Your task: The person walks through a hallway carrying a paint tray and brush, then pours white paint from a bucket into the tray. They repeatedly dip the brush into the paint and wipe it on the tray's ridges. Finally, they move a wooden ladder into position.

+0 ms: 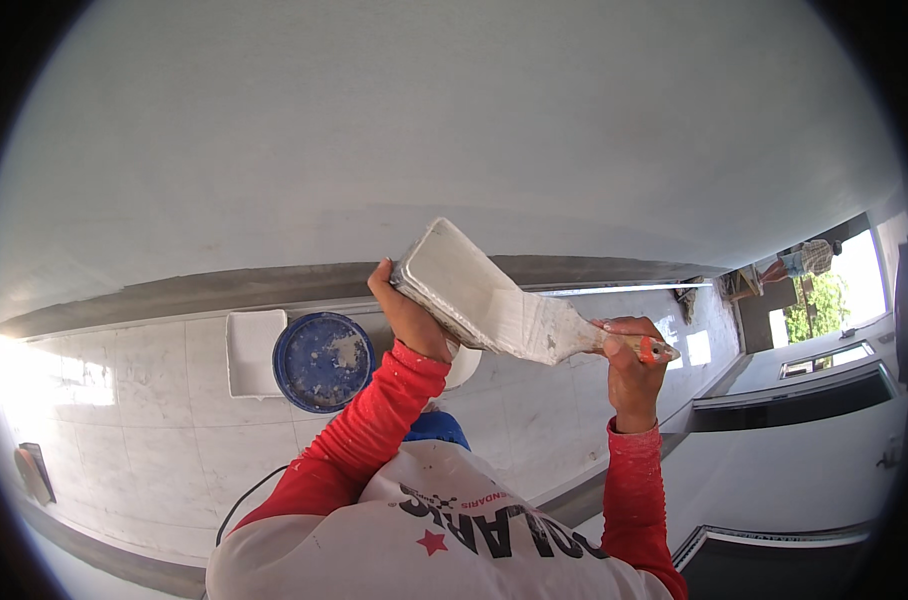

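Straight ahead, my left hand [411,318] is wrapped around the side of a rectangular paint tub [459,270], tilted and coated with white paint. My right hand [634,375] grips a wide paintbrush [552,330] by its handle, which has orange-red at its end. White paint covers the brush head, and its bristles lie against the near right part of the tub's opening. How much paint the tub holds is hard to tell. Both sleeves are red with pale specks.
A pale wall [454,120] rises ahead, with a grey band [214,300] along its foot. Left on the tiled floor [154,430] lie a white tray [254,353] and a round blue lid or bucket [323,362]. Another person [812,258] is at far right.
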Motion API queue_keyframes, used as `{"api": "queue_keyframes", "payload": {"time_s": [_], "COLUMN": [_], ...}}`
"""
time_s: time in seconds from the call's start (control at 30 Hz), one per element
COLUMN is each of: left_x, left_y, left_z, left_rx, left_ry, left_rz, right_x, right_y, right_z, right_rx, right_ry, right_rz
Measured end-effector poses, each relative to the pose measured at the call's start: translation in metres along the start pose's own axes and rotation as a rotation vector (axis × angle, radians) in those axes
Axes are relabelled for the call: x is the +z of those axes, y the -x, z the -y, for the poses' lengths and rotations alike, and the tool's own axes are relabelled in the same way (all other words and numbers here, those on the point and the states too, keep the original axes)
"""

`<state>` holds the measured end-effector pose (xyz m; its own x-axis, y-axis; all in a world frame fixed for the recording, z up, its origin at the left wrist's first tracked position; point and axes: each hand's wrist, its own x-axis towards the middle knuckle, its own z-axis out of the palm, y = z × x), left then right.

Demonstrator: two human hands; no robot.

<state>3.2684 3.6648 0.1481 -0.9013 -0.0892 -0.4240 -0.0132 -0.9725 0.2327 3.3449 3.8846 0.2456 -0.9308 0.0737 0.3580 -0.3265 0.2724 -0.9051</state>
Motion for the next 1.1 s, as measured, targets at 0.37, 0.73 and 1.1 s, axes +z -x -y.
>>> {"api": "queue_keyframes", "payload": {"time_s": [0.37, 0.73, 1.1], "left_x": [0.004, 0.009, -0.013], "left_y": [-0.005, 0.009, -0.006], "left_z": [-0.011, -0.013, -0.028], "left_rx": [0.047, -0.259, -0.055], "left_ry": [0.018, 0.023, -0.013], "left_rz": [-0.007, 0.172, 0.139], "right_x": [-0.035, 0.005, -0.03], "right_y": [0.001, 0.006, 0.016], "right_z": [0.029, 0.034, 0.066], "right_rx": [-0.004, -0.476, -0.433], "right_ry": [-0.159, 0.335, 0.335], "right_rz": [-0.006, 0.472, 0.541]}}
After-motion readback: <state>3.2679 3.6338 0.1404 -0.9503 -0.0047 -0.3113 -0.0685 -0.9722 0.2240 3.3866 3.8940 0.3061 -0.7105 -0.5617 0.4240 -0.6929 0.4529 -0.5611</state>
